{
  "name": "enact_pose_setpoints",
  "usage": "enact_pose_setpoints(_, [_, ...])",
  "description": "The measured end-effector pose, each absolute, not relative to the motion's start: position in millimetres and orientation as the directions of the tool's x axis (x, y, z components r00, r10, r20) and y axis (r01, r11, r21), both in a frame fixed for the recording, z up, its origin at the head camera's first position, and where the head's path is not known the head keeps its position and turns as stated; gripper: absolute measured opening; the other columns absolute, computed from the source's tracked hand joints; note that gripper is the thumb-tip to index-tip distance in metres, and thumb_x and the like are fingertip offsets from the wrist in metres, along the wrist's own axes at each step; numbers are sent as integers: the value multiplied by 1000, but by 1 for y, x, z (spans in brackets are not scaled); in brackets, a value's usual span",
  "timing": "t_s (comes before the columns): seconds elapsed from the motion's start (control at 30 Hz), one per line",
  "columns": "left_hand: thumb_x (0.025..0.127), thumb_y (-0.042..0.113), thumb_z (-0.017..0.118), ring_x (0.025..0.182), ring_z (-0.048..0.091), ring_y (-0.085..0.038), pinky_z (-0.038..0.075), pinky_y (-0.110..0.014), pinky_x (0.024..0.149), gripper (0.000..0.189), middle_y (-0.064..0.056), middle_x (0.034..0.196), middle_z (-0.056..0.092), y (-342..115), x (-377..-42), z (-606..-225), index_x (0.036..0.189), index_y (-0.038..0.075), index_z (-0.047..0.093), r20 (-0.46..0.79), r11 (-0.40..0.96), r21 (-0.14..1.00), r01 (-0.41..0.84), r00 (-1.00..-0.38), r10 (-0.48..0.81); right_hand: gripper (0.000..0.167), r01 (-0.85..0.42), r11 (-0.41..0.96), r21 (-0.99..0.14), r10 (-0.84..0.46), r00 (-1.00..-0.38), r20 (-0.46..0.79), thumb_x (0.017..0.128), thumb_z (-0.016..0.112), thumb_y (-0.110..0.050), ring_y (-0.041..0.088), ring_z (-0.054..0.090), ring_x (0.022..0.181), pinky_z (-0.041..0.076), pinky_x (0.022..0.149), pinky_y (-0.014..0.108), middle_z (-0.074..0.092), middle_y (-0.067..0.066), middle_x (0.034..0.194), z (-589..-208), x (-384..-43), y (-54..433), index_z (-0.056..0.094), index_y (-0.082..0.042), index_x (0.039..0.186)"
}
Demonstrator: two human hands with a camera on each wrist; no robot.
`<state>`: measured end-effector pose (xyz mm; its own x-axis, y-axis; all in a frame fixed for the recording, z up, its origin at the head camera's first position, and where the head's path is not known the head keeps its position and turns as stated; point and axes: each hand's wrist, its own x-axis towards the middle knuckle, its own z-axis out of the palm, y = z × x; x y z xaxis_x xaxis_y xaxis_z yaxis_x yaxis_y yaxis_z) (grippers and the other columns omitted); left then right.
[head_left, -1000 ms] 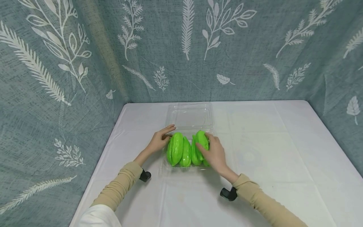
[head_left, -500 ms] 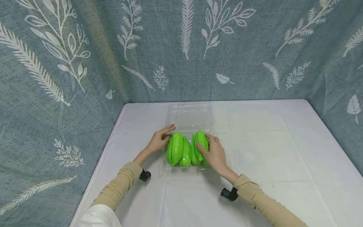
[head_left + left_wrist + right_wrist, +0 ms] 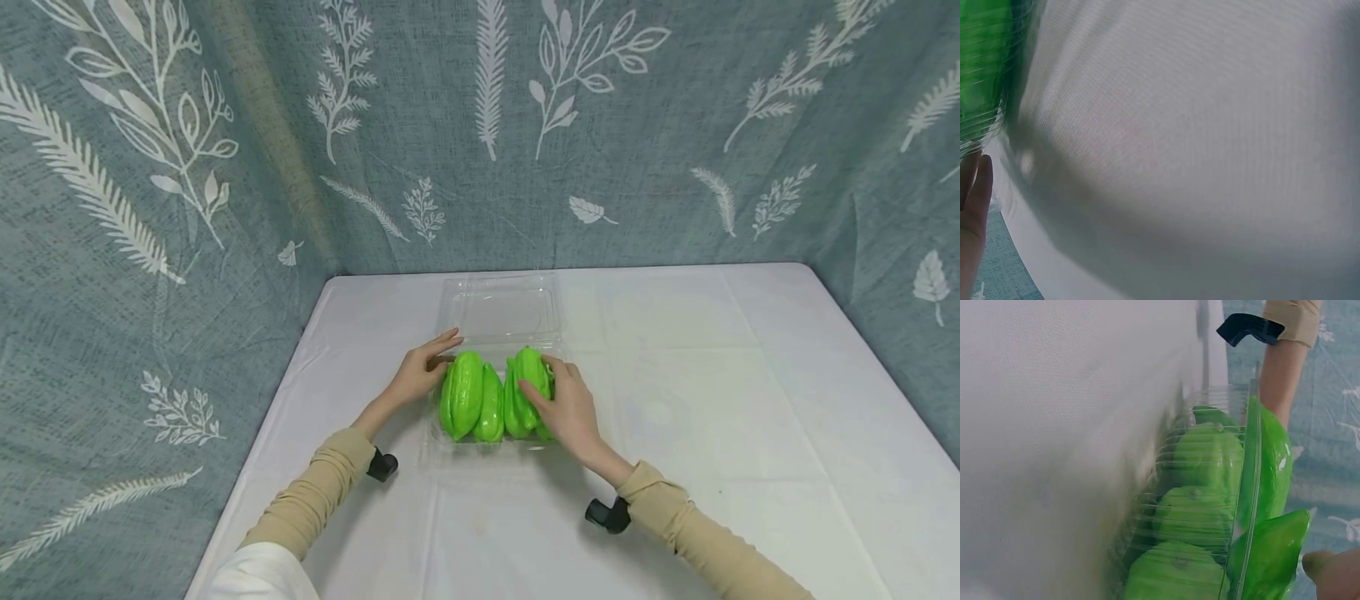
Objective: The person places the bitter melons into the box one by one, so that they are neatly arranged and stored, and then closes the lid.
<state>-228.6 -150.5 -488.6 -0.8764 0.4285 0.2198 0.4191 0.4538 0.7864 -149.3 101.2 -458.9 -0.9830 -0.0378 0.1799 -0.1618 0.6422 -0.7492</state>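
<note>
Several glossy green star fruits (image 3: 467, 393) fill a clear plastic clamshell box (image 3: 1249, 494), some rising above its rim in the right wrist view. My left hand (image 3: 416, 375) is at the box's left side, its fingers extended along the back left corner; in the left wrist view a thumb (image 3: 980, 187) lies by the ribbed wall. My right hand (image 3: 570, 412) holds the upper star fruit (image 3: 529, 373) on the right side, thumb over its left face and fingers on its far right. The palm hides part of the fruit below.
The box's transparent lid (image 3: 501, 307) lies folded back flat behind it. A white cloth (image 3: 697, 400) covers the table, and patterned blue-green curtains (image 3: 465, 208) hang at the back and sides. Black wrist cameras (image 3: 609, 515) hang under both forearms.
Both hands and the star fruits stay practically where they were. Only a slight shift of the head view shows.
</note>
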Motion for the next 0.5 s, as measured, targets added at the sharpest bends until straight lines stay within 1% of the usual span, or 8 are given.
enact_pose_setpoints(0.03, [89,-16,44,119,55,-41,56,-40,94,48,-23,151,32,-151,-230,-490,136,-6,46,219,467,778,421,-878,426,60,-163,639,-751,-37,-983,182,90,63,-33,34,60,95,56,78,47,56,27,117,-459,-149,101,48,4,134])
enact_pose_setpoints(0.13, [90,-12,46,117,57,-39,59,-39,87,47,-19,151,33,-152,-231,-491,136,-2,48,220,506,751,423,-884,413,60,-165,632,-757,-35,-982,185,89,64,-33,35,60,97,56,80,48,56,26,117,-458,-150,102,48,4,133])
enact_pose_setpoints(0.2, [90,-9,47,119,56,-38,58,-42,88,47,-18,151,34,-153,-232,-491,136,-1,49,230,527,733,430,-886,404,59,-164,628,-761,-38,-983,181,90,64,-32,35,60,100,56,81,48,56,26,118,-457,-150,103,48,4,134])
enact_pose_setpoints(0.23, [90,-9,48,120,55,-39,57,-44,90,46,-18,151,34,-153,-231,-491,136,-1,49,233,534,727,432,-886,400,59,-162,624,-764,-40,-983,177,90,64,-32,36,60,101,57,81,49,56,26,119,-457,-150,104,48,3,134])
enact_pose_setpoints(0.27, [91,-7,49,121,54,-39,54,-46,96,46,-18,151,34,-153,-231,-491,136,-1,49,236,536,726,432,-888,396,59,-160,620,-768,-42,-984,171,90,64,-32,37,60,104,57,83,49,56,26,120,-456,-150,104,47,3,135])
enact_pose_setpoints(0.33, [91,-5,51,124,52,-38,50,-49,101,45,-18,151,34,-153,-231,-492,136,0,49,241,535,727,430,-890,387,59,-154,610,-777,-44,-986,161,90,63,-32,37,59,107,57,85,48,55,25,124,-453,-151,106,46,2,136])
enact_pose_setpoints(0.4, [92,-1,53,127,49,-38,49,-49,101,44,-17,151,34,-153,-231,-492,136,1,49,253,540,722,433,-892,375,59,-153,585,-797,-44,-987,157,91,62,-31,39,57,111,57,87,48,54,25,127,-450,-154,110,45,2,137])
enact_pose_setpoints(0.5, [92,4,57,128,48,-38,51,-47,99,43,-17,151,35,-153,-231,-494,135,2,51,283,537,724,434,-896,342,57,-147,552,-821,-38,-988,151,93,60,-28,40,55,115,56,91,48,52,25,131,-444,-160,118,43,3,138])
